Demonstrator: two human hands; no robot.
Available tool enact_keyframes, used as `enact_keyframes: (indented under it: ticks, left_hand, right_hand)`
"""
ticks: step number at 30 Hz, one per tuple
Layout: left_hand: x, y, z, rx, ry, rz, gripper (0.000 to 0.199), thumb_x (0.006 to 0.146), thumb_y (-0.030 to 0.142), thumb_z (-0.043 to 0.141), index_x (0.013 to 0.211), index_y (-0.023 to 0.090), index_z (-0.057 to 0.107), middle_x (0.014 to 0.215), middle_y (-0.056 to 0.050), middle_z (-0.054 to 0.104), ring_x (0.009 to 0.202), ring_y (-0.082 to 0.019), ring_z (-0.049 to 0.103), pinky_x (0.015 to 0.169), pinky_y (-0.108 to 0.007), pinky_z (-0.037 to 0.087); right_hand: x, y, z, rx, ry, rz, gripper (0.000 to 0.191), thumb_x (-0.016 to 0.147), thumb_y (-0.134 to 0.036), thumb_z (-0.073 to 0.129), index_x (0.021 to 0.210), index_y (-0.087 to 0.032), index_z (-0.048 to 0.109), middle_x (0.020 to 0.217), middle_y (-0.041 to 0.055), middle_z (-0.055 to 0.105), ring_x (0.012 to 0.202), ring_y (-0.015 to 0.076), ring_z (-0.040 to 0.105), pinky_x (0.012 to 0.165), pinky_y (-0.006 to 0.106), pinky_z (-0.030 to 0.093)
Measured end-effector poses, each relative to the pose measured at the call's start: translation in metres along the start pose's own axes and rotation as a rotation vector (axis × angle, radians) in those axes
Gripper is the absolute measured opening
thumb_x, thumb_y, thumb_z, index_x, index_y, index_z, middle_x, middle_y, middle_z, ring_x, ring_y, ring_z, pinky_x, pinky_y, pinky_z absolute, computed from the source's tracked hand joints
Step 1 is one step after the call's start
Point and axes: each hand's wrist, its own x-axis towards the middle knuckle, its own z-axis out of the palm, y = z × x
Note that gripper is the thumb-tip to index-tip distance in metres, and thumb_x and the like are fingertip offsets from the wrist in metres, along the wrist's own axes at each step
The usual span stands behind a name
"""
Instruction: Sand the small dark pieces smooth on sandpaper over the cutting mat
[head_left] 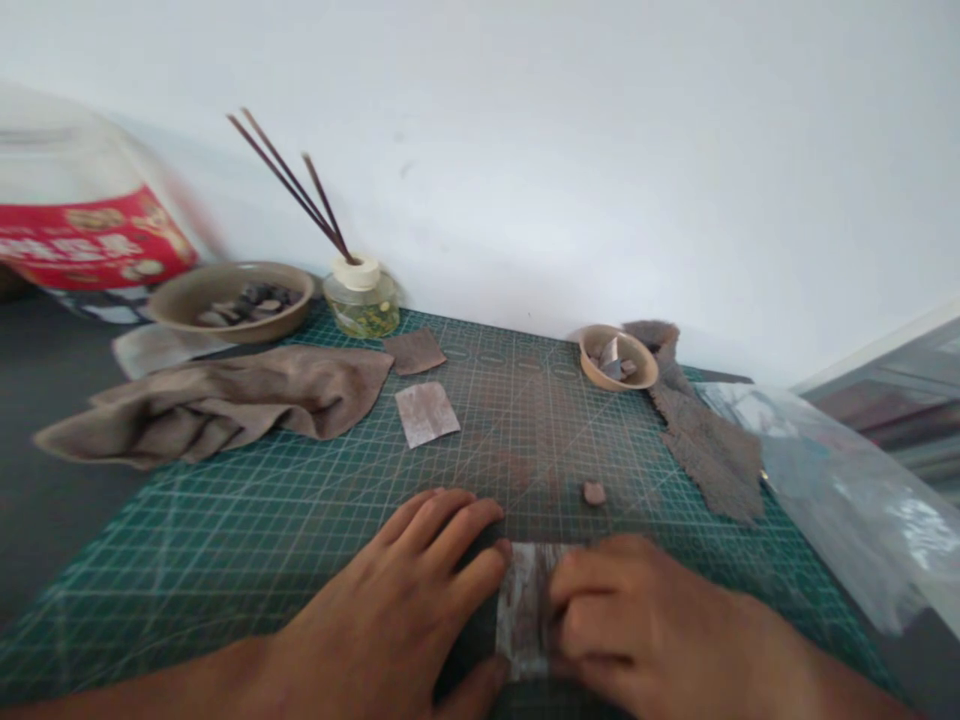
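Observation:
A grey, streaked sheet, apparently sandpaper [523, 605], lies on the green cutting mat [247, 540]. My left hand [409, 590] rests with fingers stretched out, its index fingertip and thumb at the sheet's left edge. Over the right part of the sheet, my right hand [637, 610] is curled with the fingers pressed together, blurred by motion. Whatever is in those fingers is hidden. Just beyond it sits a small pinkish-brown piece [593, 493]. Two more worn squares lie farther off, a pale one [427, 413] and a brown one [415, 352].
At left are a crumpled brown cloth [225, 400], a bowl [161, 310] of dark chips, a reed diffuser [363, 298] and a red-labelled container [90, 235]. A small bowl [591, 372], a grey rag [709, 445] and a clear plastic bag [832, 500] stand right. A white wall rises behind.

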Motion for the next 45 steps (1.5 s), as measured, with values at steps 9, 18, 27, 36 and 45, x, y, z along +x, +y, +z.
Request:
enact_keyframes:
  ticks: [9, 18, 27, 36, 45]
  left_hand:
    - [-0.001, -0.003, 0.003, 0.049, 0.031, 0.028, 0.041, 0.079, 0.032, 0.062, 0.12, 0.027, 0.061, 0.141, -0.005, 0.055, 0.131, -0.035, 0.046, 0.104, -0.06, 0.046]
    - [-0.001, -0.002, 0.005, 0.088, 0.093, 0.057, 0.044, 0.077, 0.033, 0.065, 0.12, 0.027, 0.062, 0.138, -0.005, 0.057, 0.127, -0.034, 0.048, 0.103, -0.056, 0.048]
    - [-0.001, -0.005, 0.006, 0.064, 0.105, 0.071, 0.043, 0.079, 0.035, 0.066, 0.121, 0.028, 0.06, 0.138, -0.004, 0.056, 0.128, -0.034, 0.047, 0.103, -0.056, 0.046]
    - [0.0, -0.005, 0.005, 0.035, 0.043, 0.039, 0.041, 0.081, 0.036, 0.064, 0.122, 0.03, 0.059, 0.141, -0.003, 0.053, 0.13, -0.033, 0.044, 0.105, -0.057, 0.044]
    - [-0.001, -0.006, 0.005, 0.036, 0.045, 0.046, 0.041, 0.081, 0.037, 0.065, 0.121, 0.03, 0.059, 0.14, -0.003, 0.053, 0.13, -0.034, 0.043, 0.104, -0.056, 0.045]
  right_hand:
    - [0.0, -0.005, 0.003, -0.069, 0.023, -0.019, 0.018, 0.097, -0.022, 0.058, 0.08, -0.02, 0.059, 0.089, -0.0034, 0.065, 0.078, 0.0119, 0.059, 0.073, 0.026, 0.044]
    - [-0.004, 0.001, -0.003, -0.09, 0.046, 0.063, 0.015, 0.097, -0.019, 0.056, 0.082, -0.019, 0.059, 0.095, -0.0019, 0.065, 0.08, 0.0128, 0.06, 0.071, 0.028, 0.043]
    - [0.0, 0.003, -0.003, -0.113, 0.102, 0.087, 0.014, 0.097, -0.017, 0.055, 0.085, -0.019, 0.061, 0.101, -0.0005, 0.066, 0.084, 0.0132, 0.06, 0.074, 0.028, 0.044]
    - [0.0, 0.004, -0.001, -0.108, 0.106, 0.074, 0.01, 0.096, -0.018, 0.057, 0.087, -0.02, 0.061, 0.102, -0.0008, 0.066, 0.083, 0.0134, 0.06, 0.073, 0.028, 0.043]
    - [0.0, 0.003, -0.006, -0.107, 0.105, 0.099, 0.01, 0.096, -0.018, 0.058, 0.087, -0.019, 0.061, 0.098, -0.0007, 0.065, 0.082, 0.0128, 0.06, 0.073, 0.027, 0.043]
